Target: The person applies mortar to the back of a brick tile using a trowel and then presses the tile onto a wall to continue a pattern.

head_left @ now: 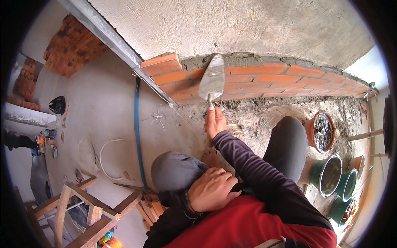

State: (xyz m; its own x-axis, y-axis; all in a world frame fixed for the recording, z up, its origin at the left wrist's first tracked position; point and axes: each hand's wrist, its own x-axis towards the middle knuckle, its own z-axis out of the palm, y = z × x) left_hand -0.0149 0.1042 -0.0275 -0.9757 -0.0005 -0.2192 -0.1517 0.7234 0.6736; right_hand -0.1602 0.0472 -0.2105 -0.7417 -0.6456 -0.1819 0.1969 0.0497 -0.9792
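A long, low brick wall (264,78) curves across the floor (103,107), a few rows high. Grey mortar (231,60) lies wet along part of its top. One brick (160,64) sits on the left end, and the rest of that row looks unlaid, so much seems left to do. Green buckets (331,175) stand to the right. The right hand (215,122) has its grip closed around the handle of a trowel (212,78), whose blade rests on the mortar. The left hand (212,189) lies on the knee, fingers curled; I think it holds nothing.
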